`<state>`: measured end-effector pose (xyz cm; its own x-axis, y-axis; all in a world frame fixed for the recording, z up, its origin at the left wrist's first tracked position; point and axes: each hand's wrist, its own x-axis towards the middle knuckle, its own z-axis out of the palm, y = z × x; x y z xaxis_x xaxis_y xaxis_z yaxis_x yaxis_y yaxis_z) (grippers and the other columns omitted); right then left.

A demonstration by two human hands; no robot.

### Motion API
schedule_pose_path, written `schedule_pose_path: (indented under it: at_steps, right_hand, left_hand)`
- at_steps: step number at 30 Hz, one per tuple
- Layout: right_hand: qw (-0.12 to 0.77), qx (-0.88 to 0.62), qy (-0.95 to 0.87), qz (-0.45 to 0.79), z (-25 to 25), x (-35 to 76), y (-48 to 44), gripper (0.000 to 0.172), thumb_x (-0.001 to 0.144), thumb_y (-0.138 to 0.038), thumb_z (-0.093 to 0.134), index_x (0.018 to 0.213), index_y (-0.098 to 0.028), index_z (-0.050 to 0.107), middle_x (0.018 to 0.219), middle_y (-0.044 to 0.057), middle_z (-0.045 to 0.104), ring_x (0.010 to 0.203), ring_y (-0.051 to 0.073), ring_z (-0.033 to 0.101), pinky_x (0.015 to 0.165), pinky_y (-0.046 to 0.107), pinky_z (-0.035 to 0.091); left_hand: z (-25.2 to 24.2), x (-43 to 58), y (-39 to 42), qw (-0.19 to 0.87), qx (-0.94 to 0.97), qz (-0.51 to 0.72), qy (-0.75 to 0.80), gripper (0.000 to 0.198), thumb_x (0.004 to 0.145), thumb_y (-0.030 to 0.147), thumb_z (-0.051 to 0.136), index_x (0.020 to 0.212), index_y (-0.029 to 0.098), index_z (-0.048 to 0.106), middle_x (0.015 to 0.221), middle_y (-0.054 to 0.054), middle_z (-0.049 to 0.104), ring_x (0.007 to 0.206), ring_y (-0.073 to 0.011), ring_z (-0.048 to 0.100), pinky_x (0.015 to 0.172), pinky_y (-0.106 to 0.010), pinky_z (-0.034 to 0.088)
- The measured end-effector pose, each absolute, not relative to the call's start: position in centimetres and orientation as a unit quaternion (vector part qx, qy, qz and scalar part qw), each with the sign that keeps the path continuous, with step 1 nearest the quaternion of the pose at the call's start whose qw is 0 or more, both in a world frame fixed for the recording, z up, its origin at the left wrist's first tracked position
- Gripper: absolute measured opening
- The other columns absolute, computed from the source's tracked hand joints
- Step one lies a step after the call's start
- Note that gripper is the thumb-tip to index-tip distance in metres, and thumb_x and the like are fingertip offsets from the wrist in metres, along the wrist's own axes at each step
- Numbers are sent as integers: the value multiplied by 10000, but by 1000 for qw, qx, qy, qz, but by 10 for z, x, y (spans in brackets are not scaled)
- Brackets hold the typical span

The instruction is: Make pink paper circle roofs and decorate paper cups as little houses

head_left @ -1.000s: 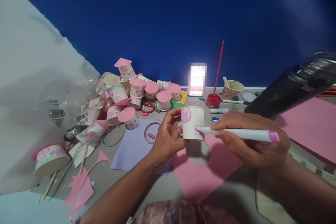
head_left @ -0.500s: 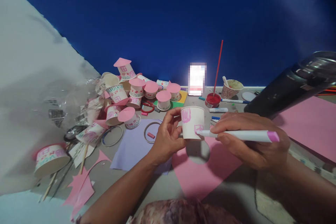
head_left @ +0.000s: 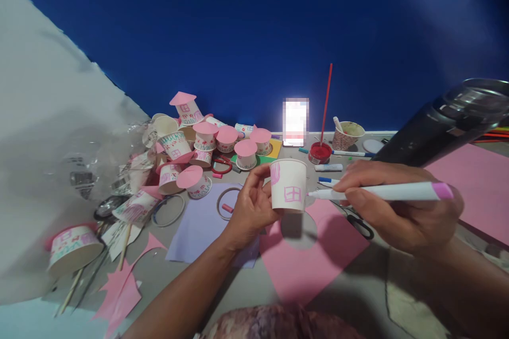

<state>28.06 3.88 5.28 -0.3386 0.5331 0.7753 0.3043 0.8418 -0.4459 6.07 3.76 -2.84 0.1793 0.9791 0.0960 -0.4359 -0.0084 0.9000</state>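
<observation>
Above the bench (head_left: 350, 296), the left hand (head_left: 250, 209) pinched the cup (head_left: 288, 185) upside down by its side while the right hand (head_left: 401, 204) gripped the marker (head_left: 382, 191), tip just beside the cup's pink window; bracing the cup firmly and keeping strokes short would have suited the drawing. The cup's far side was hidden, and the pile (head_left: 199, 143) of finished cups was too small to read.

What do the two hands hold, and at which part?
The left hand holds a paper cup by its side wall. The right hand holds a pink marker around the middle of its barrel.
</observation>
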Motion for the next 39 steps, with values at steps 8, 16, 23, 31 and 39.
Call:
schedule_pose_path:
  at_steps: [8, 16, 23, 31, 39]
  right_hand:
    - [591, -329, -732, 82, 36, 285, 44, 216, 935, -146, 666, 1113, -237, 747, 904, 23, 785, 740, 165, 741, 664, 297, 596]
    - [518, -313, -789, 103, 29, 283, 56, 237, 935, -150, 673, 1144, -232, 751, 935, 37, 808, 788, 180, 767, 724, 295, 609]
    - [554, -260, -737, 286, 29, 291, 48, 211, 999, -356, 635, 1084, -249, 797, 861, 46, 780, 720, 181, 712, 671, 332, 589]
    - [529, -208, -750, 337, 30, 283, 46, 183, 989, -266, 638, 1084, -225, 788, 785, 28, 750, 626, 152, 649, 583, 302, 541]
    - [512, -208, -769, 321, 36, 278, 44, 145, 975, -227, 646, 1002, -213, 788, 781, 22, 756, 660, 139, 671, 571, 260, 530]
  left_hand:
    - [-28, 57, 36, 723, 343, 520, 300, 840, 488, 122, 891, 1278, 258, 637, 1274, -63, 664, 1094, -258, 635, 907, -351, 523]
    - [-26, 55, 34, 785, 290, 487, 251, 716, 569, 183, 784, 1273, 188, 656, 1297, -131, 683, 1131, -333, 645, 896, -399, 522]
    - [-30, 57, 38, 735, 334, 526, 266, 775, 510, 131, 816, 1267, 239, 692, 1237, -70, 696, 1003, -230, 653, 776, -280, 517]
    - [-34, 59, 38, 731, 361, 516, 263, 755, 496, 122, 848, 1227, 242, 705, 1256, -68, 671, 1055, -239, 635, 779, -271, 507]
    - [-33, 62, 36, 729, 385, 512, 241, 717, 538, 131, 862, 1226, 254, 697, 1168, -44, 690, 942, -194, 649, 762, -266, 509]
